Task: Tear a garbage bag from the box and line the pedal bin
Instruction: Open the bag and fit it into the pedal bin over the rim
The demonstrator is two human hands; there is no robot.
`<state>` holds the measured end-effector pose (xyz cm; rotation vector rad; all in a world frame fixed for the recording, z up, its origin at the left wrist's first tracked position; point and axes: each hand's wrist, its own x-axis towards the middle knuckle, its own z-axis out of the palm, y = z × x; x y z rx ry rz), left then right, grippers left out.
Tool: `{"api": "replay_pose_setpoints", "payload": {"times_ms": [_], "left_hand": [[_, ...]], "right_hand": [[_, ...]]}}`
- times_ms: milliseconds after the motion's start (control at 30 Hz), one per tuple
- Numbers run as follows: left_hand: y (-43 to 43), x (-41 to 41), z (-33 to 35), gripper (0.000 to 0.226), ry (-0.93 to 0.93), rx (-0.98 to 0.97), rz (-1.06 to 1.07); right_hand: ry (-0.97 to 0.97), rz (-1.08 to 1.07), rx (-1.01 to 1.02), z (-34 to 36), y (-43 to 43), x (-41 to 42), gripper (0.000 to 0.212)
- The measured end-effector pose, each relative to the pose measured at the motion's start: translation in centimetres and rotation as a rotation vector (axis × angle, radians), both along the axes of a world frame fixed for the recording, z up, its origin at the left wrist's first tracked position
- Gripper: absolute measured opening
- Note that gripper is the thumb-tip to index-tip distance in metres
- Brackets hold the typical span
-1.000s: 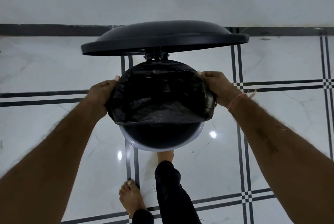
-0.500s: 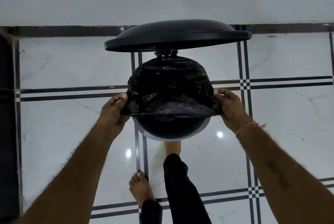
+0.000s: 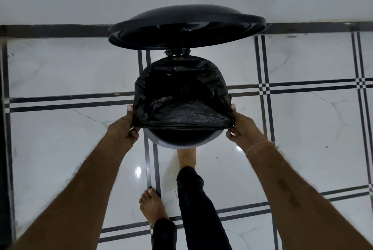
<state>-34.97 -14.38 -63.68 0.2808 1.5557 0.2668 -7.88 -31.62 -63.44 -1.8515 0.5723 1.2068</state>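
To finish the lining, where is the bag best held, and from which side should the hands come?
Hold the bag by its taut near hem, at the two corners, one from each side, as the left hand and right hand do. The far part already wraps the bin rim; only the near arc is bare, so that hem probably needs pulling toward the person and down.

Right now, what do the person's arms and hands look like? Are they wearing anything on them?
Both arms are bare, with no sleeves showing, and a little hairy. The left hand wears no glove, ring or band that shows. The right hand is bare too, but a thin pinkish thread band circles its wrist. A faint dark mark runs along the right forearm; it is too blurry to read.
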Motion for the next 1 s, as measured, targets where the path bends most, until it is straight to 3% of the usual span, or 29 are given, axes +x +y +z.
{"api": "replay_pose_setpoints", "payload": {"times_ms": [200,367,500,600,800,900,1000], "left_hand": [[-1.3,-1.4,-0.3,0.040,-0.207,0.004,0.001],[-2.0,-2.4,-0.2,0.011,-0.155,0.028,0.037],[-2.5,-1.6,0.4,0.017,-0.100,0.050,0.101],[-2.7,-1.2,0.8,0.024,-0.099,0.060,0.101],[-3.5,-1.4,2.0,0.042,-0.299,-0.053,0.137],[-4.4,-2.4,1.9,0.022,-0.349,-0.080,0.121],[-5.3,-3.2,1.5,0.016,-0.366,-0.107,0.103]], "right_hand": [[0.111,-0.129,0.155,-0.3,-2.3,-2.2,0.029],[0.110,-0.198,0.333,0.5,-3.6,-3.6,0.024],[0.079,-0.150,0.340,1.6,-3.6,-3.9,0.027],[0.059,-0.107,0.287,2.4,-3.5,-3.8,0.005],[0.091,-0.029,0.269,3.9,-1.8,-5.1,0.015],[0.139,-0.011,0.277,4.2,-2.0,-6.8,0.027],[0.222,-0.057,0.339,4.3,-2.4,-9.4,0.024]]}}
